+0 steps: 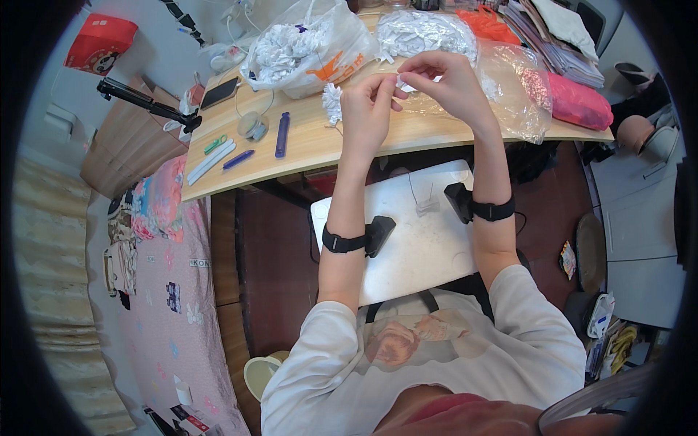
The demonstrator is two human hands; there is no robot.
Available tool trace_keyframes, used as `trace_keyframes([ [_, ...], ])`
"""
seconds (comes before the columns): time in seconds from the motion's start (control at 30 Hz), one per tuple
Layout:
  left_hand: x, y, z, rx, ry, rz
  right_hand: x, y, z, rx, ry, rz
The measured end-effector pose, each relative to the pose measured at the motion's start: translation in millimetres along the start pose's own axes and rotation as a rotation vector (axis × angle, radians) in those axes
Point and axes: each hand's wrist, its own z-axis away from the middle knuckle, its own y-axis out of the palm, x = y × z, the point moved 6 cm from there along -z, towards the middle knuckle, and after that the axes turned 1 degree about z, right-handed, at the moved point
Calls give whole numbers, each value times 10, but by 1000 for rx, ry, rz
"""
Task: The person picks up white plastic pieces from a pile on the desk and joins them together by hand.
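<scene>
My left hand (367,109) and my right hand (443,81) are raised together over the wooden table (305,145). Both pinch a small white paper piece (404,82) between their fingertips. A small crumpled white paper flower (332,102) lies on the table just left of my left hand. Beneath my right hand lies a clear plastic bag (512,91) with white bits in it. Each wrist wears a black band with a small black device. A white board (414,232) rests on my lap below the forearms.
A white plastic bag (305,47) full of white paper pieces stands at the back, another heap (425,30) beside it. A phone (218,93), tape roll (253,126), purple pen (282,134) and small tools lie on the table's left. Pink bag (578,102) at right; bed (167,276) at left.
</scene>
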Motion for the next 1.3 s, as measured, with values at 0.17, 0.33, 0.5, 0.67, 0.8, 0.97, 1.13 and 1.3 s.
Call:
trace_keyframes([
  [0.17,35,-14,-4,9,-35,72,-2,15,-6,-29,8,41],
  [0.33,-8,20,5,7,-27,70,-5,29,-8,-16,13,49],
  [0.5,25,-7,-13,-18,13,75,22,41,-6,5,9,43],
  [0.67,22,-35,-10,-16,6,31,32,-15,-5,-32,-5,100],
  [0.8,41,-35,-10,-21,-10,-1,-6,-52,-7,-29,13,64],
  [0.97,0,-7,-2,6,-4,-23,-60,-31,12,15,49,-62],
  [1.13,-5,-24,7,1,-30,-43,-14,-30,28,56,132,-119],
  [1.3,-151,-28,-4,24,28,6,69,-98,28,50,89,-186],
])
